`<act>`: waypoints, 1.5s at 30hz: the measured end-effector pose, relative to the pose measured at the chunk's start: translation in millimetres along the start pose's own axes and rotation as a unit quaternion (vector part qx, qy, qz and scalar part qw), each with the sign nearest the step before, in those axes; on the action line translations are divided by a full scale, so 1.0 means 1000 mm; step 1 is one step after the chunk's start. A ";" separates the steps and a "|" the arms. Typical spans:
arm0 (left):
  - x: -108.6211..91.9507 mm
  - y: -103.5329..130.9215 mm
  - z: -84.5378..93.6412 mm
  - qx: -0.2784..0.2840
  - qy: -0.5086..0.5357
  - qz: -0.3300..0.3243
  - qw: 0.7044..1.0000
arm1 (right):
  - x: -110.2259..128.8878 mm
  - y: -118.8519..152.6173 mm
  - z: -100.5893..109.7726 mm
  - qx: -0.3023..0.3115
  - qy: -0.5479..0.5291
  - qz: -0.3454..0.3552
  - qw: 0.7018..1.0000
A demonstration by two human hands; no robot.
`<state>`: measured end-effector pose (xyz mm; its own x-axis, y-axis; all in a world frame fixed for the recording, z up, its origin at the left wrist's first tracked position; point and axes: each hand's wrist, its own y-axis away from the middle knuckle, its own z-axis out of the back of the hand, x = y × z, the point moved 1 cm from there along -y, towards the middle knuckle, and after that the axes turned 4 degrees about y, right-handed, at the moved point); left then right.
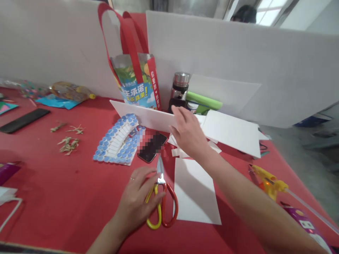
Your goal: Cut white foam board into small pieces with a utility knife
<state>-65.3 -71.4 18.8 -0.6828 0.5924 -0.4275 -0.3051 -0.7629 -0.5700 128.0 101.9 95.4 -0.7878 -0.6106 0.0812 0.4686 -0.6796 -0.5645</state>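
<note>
My left hand (139, 195) is closed around the middle of a pair of scissors (169, 220), thumb across the red and yellow handles, fingers by the pivot. The scissors lie with blades pointing away. My right hand (189, 130) is stretched forward, thumb and fingers apart, at the right end of a narrow white board (148, 118) standing on edge; whether it touches the board is unclear. Beneath my right forearm lies a white rectangular sheet (194, 194). A phone (152, 148) and a piece covered in blue discs (113, 143) lie left of my right hand.
Behind stand a bag with red handles (137, 81) and a thermos (180, 86). White boards (230, 132) and offcuts (182, 153) lie nearby. A yellow glue gun (268, 180) is at right. Dry twisted bits (69, 144) and a black strip (23, 120) lie left.
</note>
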 end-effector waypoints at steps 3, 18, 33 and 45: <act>-0.010 0.002 -0.007 0.104 0.026 -0.031 0.994 | -0.007 -0.031 -0.036 0.097 0.062 -0.038 0.993; -0.006 0.013 -0.015 0.193 0.051 -0.065 0.978 | -0.045 -0.069 -0.071 0.191 0.070 -0.009 0.979; -0.011 -0.010 -0.011 0.125 0.099 -0.080 0.984 | -0.029 -0.056 -0.061 0.108 0.038 0.049 0.992; 0.015 -0.013 -0.035 0.029 0.094 -0.157 0.983 | 0.007 -0.153 -0.075 0.256 -0.009 -0.005 0.967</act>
<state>-48.4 -43.0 -4.8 -0.4151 0.8348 -0.3618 -0.5223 -0.5442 -0.6565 20.7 232.4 120.7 -0.7887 -0.6065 0.1006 0.6008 -0.7951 -0.0833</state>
